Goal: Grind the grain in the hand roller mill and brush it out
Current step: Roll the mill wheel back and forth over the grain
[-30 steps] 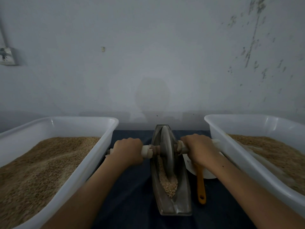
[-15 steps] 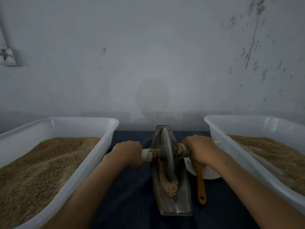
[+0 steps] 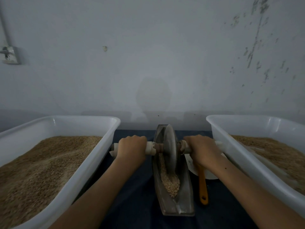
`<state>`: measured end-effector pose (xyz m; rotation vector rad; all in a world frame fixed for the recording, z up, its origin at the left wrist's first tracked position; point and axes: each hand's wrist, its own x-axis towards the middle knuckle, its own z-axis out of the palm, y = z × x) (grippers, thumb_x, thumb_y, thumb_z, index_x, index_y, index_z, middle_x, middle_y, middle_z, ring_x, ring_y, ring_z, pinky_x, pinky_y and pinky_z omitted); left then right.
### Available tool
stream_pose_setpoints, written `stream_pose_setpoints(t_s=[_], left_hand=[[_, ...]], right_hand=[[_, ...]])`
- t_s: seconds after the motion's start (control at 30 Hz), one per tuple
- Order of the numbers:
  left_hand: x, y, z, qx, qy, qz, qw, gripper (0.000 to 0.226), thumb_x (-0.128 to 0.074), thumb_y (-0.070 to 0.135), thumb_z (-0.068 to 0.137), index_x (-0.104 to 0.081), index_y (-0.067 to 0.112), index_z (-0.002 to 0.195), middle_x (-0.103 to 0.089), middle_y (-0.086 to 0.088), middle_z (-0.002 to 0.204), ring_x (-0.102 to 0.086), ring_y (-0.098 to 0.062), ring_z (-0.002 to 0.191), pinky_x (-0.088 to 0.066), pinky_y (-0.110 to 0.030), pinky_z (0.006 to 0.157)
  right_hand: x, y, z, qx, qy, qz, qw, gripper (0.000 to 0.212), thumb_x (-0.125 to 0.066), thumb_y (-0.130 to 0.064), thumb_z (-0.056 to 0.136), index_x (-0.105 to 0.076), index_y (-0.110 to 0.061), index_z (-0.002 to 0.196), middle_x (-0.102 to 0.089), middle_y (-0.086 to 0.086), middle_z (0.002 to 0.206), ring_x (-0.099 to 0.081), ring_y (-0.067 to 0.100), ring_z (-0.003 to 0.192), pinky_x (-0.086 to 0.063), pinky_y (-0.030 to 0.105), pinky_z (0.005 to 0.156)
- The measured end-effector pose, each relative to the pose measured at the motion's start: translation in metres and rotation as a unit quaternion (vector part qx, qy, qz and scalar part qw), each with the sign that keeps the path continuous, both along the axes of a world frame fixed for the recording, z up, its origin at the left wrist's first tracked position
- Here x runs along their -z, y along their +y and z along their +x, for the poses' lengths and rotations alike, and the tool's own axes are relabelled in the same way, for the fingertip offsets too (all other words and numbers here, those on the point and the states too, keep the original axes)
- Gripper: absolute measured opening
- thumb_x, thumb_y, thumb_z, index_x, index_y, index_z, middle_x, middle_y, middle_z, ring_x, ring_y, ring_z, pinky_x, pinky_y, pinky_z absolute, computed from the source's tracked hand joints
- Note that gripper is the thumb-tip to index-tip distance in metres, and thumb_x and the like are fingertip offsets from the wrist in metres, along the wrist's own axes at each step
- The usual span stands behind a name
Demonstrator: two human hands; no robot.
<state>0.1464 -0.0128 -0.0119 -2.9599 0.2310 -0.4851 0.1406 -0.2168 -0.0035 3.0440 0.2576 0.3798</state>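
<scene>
While both the left hand (image 3: 132,146) and right hand (image 3: 200,148) gripped the axle (image 3: 158,147), the wheel (image 3: 170,149) stood in the trough (image 3: 184,192) over coarse grain (image 3: 170,182); grinding looked unfinished, the brush (image 3: 202,184) lying untouched beside it.

— How many tubs flank the mill (image 3: 173,162)?
— Two white tubs (image 3: 69,162) (image 3: 247,156), one each side, both holding grain.
— Else?
— One orange-handled brush (image 3: 202,185) and one white dish (image 3: 212,174), right of the mill.

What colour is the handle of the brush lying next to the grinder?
Orange. The long plastic brush handle shows best in the head view.
</scene>
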Motion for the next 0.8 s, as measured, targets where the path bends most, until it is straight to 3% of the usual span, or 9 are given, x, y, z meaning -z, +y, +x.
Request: stream_pose_setpoints(t_s=[0.2,0.3,0.43,0.6,0.7,0.8], left_hand=[[-0.003,0.004,0.000,0.003,0.065,0.000,0.998,0.024,-0.057,0.026,0.088,-0.057,0.016,0.110,-0.062,-0.003,0.105,-0.060,-0.020,0.095,-0.041,-0.028,0.074],[-0.008,0.007,0.000,0.010,0.133,-0.007,0.991,0.030,-0.061,0.026,0.086,-0.057,0.014,0.113,-0.062,-0.004,0.105,-0.059,-0.020,0.092,-0.042,-0.029,0.075],[-0.012,0.009,0.000,0.010,0.191,-0.015,0.981,0.036,-0.067,0.028,0.082,-0.055,0.015,0.113,-0.052,0.000,0.091,-0.050,-0.015,0.081,-0.042,-0.030,0.074],[-0.005,0.007,0.001,0.009,0.098,-0.008,0.995,0.022,-0.060,0.024,0.087,-0.056,0.015,0.107,-0.061,-0.003,0.101,-0.059,-0.020,0.090,-0.043,-0.030,0.074],[0.002,0.005,0.005,0.006,0.014,-0.018,1.000,0.019,-0.057,0.024,0.089,-0.052,0.019,0.107,-0.062,-0.001,0.104,-0.060,-0.020,0.094,-0.039,-0.029,0.073],[0.008,0.006,0.008,0.011,-0.023,-0.035,0.999,0.019,-0.056,0.024,0.090,-0.048,0.020,0.107,-0.061,0.000,0.103,-0.059,-0.019,0.093,-0.037,-0.027,0.071]], right_hand=[[-0.005,0.002,0.000,-0.004,0.018,-0.033,0.999,0.021,-0.057,-0.010,0.088,-0.057,-0.023,0.105,-0.063,0.000,0.106,-0.060,0.019,0.100,-0.039,0.029,0.079],[-0.011,0.001,-0.002,-0.006,0.067,-0.055,0.996,0.021,-0.059,-0.012,0.086,-0.059,-0.021,0.106,-0.062,0.001,0.103,-0.058,0.018,0.089,-0.038,0.028,0.071],[-0.014,-0.002,-0.001,-0.013,0.113,-0.056,0.992,0.017,-0.061,-0.014,0.086,-0.061,-0.018,0.103,-0.057,-0.001,0.087,-0.053,0.015,0.077,-0.038,0.028,0.067],[-0.010,0.000,-0.001,0.001,0.088,-0.035,0.996,0.019,-0.060,-0.014,0.087,-0.059,-0.022,0.104,-0.063,0.001,0.100,-0.056,0.017,0.084,-0.040,0.028,0.072],[-0.004,0.003,-0.001,0.001,0.012,-0.031,0.999,0.017,-0.058,-0.012,0.087,-0.053,-0.023,0.099,-0.062,0.000,0.104,-0.059,0.021,0.098,-0.037,0.029,0.078],[0.001,0.004,-0.001,-0.006,-0.057,-0.037,0.998,0.014,-0.053,-0.011,0.090,-0.049,-0.023,0.098,-0.062,-0.002,0.102,-0.058,0.021,0.098,-0.035,0.030,0.083]])
